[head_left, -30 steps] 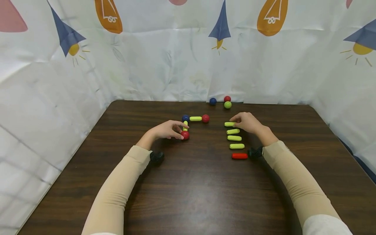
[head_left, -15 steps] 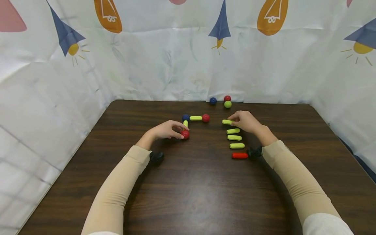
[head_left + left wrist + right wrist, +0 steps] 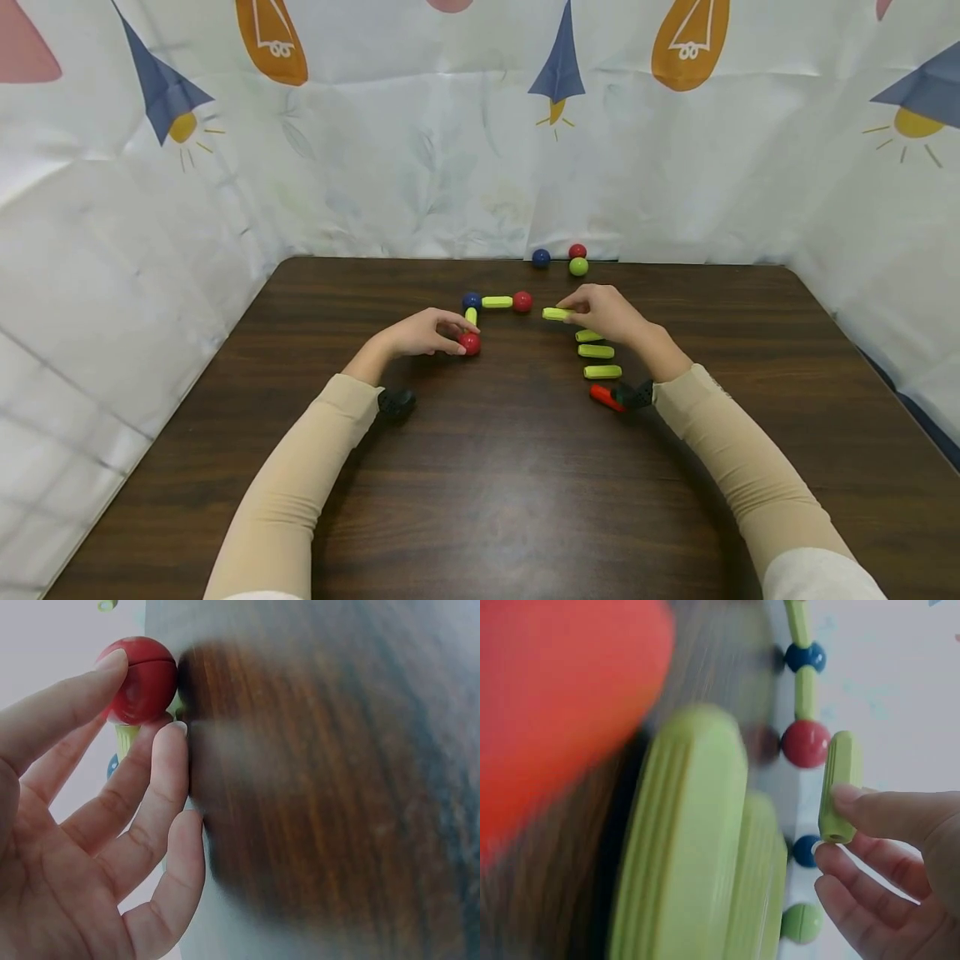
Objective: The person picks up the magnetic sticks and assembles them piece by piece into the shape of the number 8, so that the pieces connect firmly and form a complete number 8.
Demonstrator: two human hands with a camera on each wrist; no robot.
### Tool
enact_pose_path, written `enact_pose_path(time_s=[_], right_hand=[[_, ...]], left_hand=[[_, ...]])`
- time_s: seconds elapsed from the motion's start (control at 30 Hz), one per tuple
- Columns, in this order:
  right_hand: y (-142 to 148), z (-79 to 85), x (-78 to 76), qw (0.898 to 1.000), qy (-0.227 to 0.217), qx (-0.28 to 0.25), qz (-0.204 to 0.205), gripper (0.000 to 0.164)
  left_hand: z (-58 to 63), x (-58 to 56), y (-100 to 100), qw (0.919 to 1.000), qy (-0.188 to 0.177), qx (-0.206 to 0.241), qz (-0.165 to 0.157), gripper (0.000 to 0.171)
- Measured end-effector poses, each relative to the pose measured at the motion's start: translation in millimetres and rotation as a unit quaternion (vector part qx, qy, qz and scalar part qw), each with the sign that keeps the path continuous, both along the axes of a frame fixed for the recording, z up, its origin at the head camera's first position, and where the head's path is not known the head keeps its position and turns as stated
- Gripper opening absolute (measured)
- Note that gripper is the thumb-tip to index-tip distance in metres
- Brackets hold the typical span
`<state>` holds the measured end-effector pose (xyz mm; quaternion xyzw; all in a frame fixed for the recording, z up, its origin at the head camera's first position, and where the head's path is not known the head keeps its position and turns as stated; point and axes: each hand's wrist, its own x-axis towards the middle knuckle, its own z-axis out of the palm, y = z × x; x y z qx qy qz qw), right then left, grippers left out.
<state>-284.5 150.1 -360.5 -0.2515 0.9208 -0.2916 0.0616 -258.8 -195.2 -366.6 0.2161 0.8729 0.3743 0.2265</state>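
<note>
My left hand (image 3: pixel 422 333) holds a red ball (image 3: pixel 146 682) between thumb and fingers, at the near end of a joined piece. From that ball a yellow-green rod (image 3: pixel 471 316) runs back to a blue ball (image 3: pixel 472 301). Another yellow-green rod (image 3: pixel 497 302) links the blue ball to a second red ball (image 3: pixel 522 302) on its right. Between thumb and fingers, my right hand (image 3: pixel 606 315) pinches a loose yellow-green rod (image 3: pixel 841 769). In the head view, this rod's free end points left toward the second red ball, with a small gap between them.
Several loose yellow-green rods (image 3: pixel 596 352) lie in a column below my right hand. A red rod (image 3: pixel 606 397) lies askew beside the black wrist camera (image 3: pixel 636 395). Blue (image 3: pixel 541 258), red (image 3: pixel 577 251) and green (image 3: pixel 578 267) balls sit at the table's (image 3: pixel 465 500) back edge.
My right hand has carried the pinched rod leftward, away from the column and closer to the second red ball. The red rod has swung askew by the right wrist camera. My left hand stays put.
</note>
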Motion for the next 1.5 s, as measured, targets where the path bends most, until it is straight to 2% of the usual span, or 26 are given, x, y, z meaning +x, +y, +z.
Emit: enact_pose_path(time_s=[0.43, 0.7, 1.1, 1.3, 1.5], right_hand=[[-28, 13.8, 16.1, 1.000, -0.007, -0.015, 0.018, 0.028], [-50, 16.2, 22.7, 0.999, -0.024, -0.017, 0.028, 0.026], [-73, 7.1, 20.1, 0.998, -0.042, 0.018, 0.032, 0.022], [-78, -0.4, 16.2, 0.997, -0.056, 0.031, 0.033, 0.021], [-84, -2.9, 12.6, 0.997, -0.054, 0.041, 0.039, 0.020]], left_hand=[[0.7, 3.1, 3, 0.9999, 0.002, 0.002, 0.010, 0.040], [0.2, 3.1, 3, 0.9998, 0.019, -0.006, 0.009, 0.040], [-0.5, 2.1, 5, 0.9990, 0.042, -0.008, -0.010, 0.039], [-0.3, 2.1, 6, 0.9990, 0.043, -0.009, -0.009, 0.039], [-0.2, -0.2, 7, 0.9978, 0.058, -0.033, 0.005, 0.038]])
